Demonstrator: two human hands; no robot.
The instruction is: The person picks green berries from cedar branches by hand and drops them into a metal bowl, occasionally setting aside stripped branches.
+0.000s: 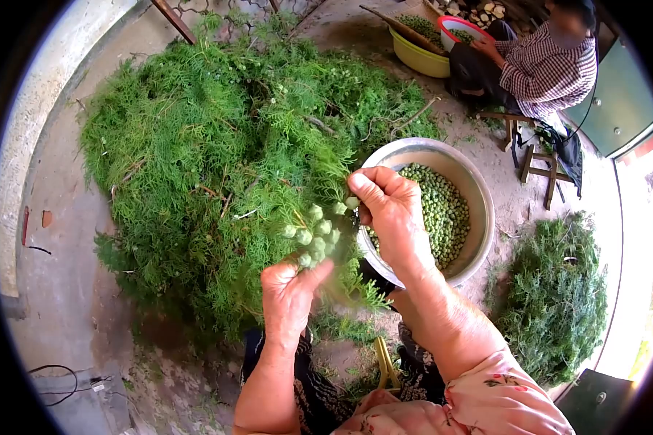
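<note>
My left hand (pixel 289 296) is closed around the stem of an evergreen sprig bearing a cluster of pale green cones (pixel 319 245). At the upper end of that cluster, my right hand (pixel 392 206) pinches a round green cone (pixel 352 203) between thumb and fingers; the fingertips are partly hidden. Directly beyond my right wrist stands a wide metal basin (pixel 479 239), with many loose green cones (pixel 442 206) in it. A big heap of cut evergreen branches (pixel 189 159) lies in front of me and to the left, behind the sprig.
A smaller pile of greenery (pixel 555 301) lies at the right. At the back right, a seated person (pixel 548 69) has a hand at a red-rimmed bowl (pixel 442 29), beside a yellow tub (pixel 417 59). A wooden stool (pixel 544 172) stands nearby. Something yellow (pixel 384 362) shows between my legs.
</note>
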